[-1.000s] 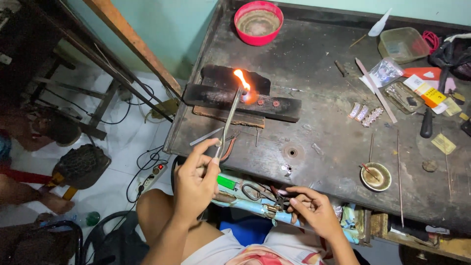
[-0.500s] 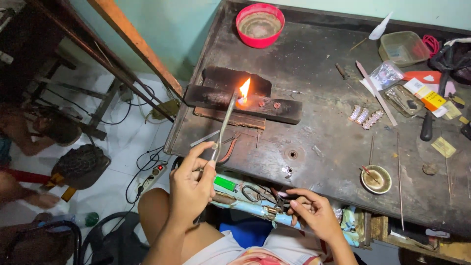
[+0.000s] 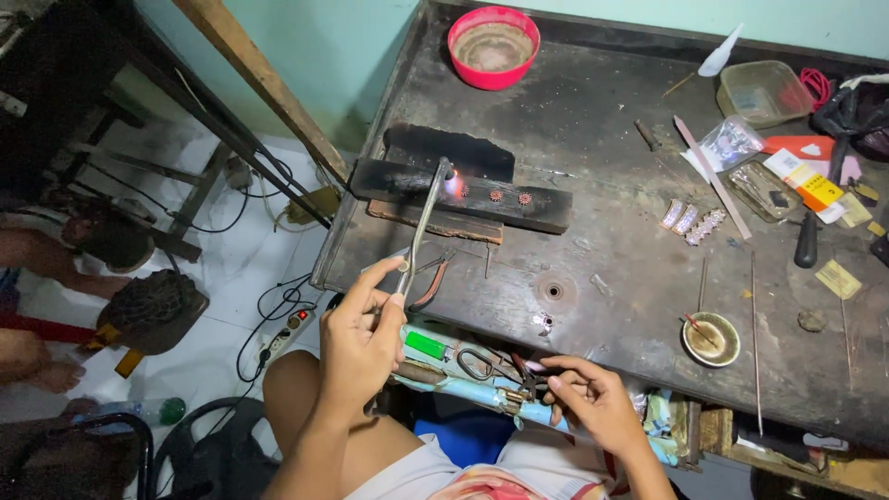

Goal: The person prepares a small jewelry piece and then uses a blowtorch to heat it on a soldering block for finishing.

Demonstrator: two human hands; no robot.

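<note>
Your left hand (image 3: 363, 338) is in the lower centre of the frame, and its fingers are closed around the lower end of a thin metal torch (image 3: 422, 220). The torch goes up and a little to the right, and its tip stands over the charred soldering block (image 3: 463, 193) in the middle of the frame. A small bluish-orange flame (image 3: 453, 184) burns at the tip. Just to the right of the flame, three small round ornaments (image 3: 497, 195) lie in a row on the block.

Your right hand (image 3: 593, 403) is lower right of centre, at the front edge of the dark workbench (image 3: 602, 268). Its fingers are curled and pinch a slim tool beside the scissors (image 3: 486, 368); I cannot tell exactly what kind of tool it is.

On the bench, a red bowl (image 3: 494, 46) stands at the top centre. A small round dish (image 3: 710, 338) is to the right of your right hand. A clear plastic box (image 3: 765, 93) is in the upper right. At the left edge of the frame, another person's bare legs (image 3: 42, 264) rest on the white floor.
</note>
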